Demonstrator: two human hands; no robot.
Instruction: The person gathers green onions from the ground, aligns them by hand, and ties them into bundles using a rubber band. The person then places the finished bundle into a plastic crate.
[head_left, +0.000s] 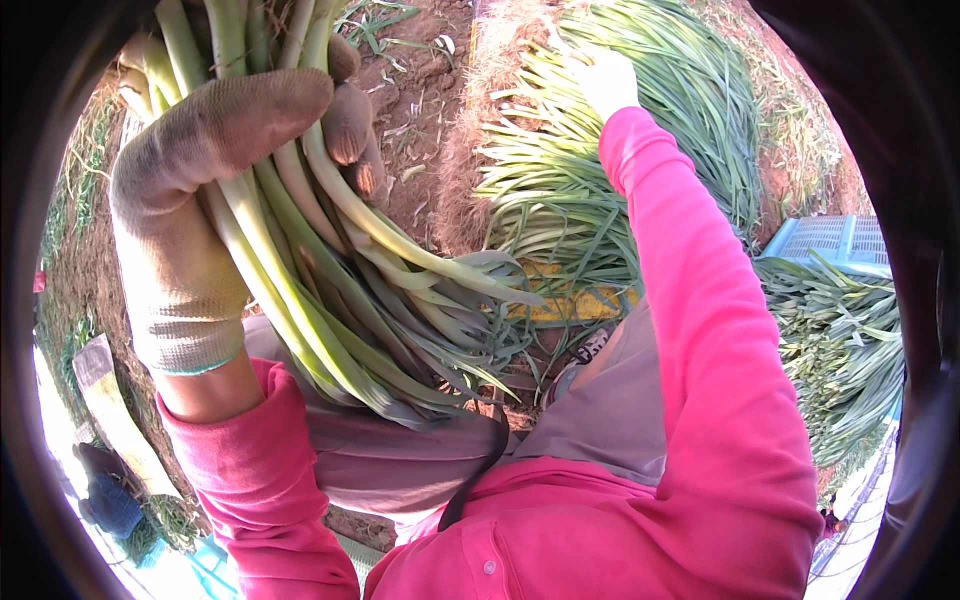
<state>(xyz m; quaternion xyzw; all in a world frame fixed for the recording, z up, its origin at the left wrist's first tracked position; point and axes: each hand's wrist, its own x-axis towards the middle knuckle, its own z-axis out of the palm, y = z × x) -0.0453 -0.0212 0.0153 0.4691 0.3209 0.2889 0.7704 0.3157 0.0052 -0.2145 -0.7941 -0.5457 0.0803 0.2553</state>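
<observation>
My left hand (225, 142), in a soiled knit work glove, grips a bundle of leek-like allium plants (300, 255). The thumb wraps across the pale stems, and the green leaves hang down over my lap. The root ends reach past the top edge of the picture. My right hand (606, 79), in a bright, overexposed glove, is at the upper part of a large pile of similar plants (555, 172). Its fingers lie among the stems near the roots, and glare hides whether they hold any. The pile's roots (461, 180) face left and its leaves spread right.
Beneath the pile is a yellow crate edge (577, 304). At right, a light blue plastic crate (829, 240) stands by another heap of green leaves (836, 352). Bare soil (409, 112) lies between the bundle and the pile. A shoe (589, 349) shows below the yellow edge.
</observation>
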